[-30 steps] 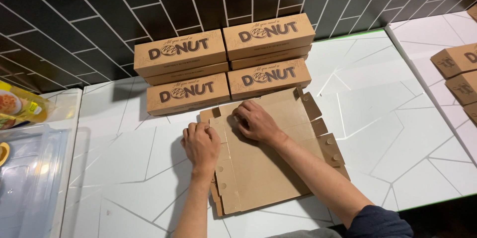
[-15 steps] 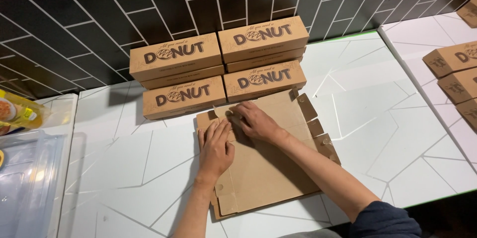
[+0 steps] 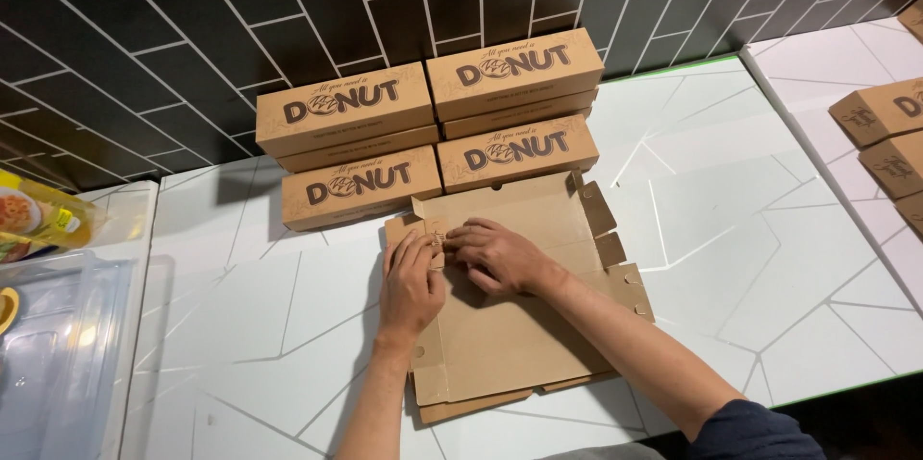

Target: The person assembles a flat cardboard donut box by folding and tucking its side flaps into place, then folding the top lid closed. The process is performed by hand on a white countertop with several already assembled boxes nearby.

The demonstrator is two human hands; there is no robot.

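Note:
A flat brown cardboard box blank (image 3: 524, 325) lies on the white counter (image 3: 731, 258), on top of more flat blanks. My left hand (image 3: 411, 279) and my right hand (image 3: 495, 253) meet at its far left corner, fingers pinching a small corner flap (image 3: 428, 226) there. The far wall of the blank is partly raised. Side tabs (image 3: 611, 248) stick up along its right edge.
Several folded brown boxes (image 3: 433, 138) are stacked in two columns against the black tiled wall (image 3: 288, 8), just behind the blank. More brown boxes (image 3: 885, 133) sit at the right edge. A clear plastic bin (image 3: 58, 354) and a yellow packet (image 3: 38, 220) are at the left.
Both hands moved from pressing flat on the blank toward its far left corner and now pinch the flap. The far wall has lifted.

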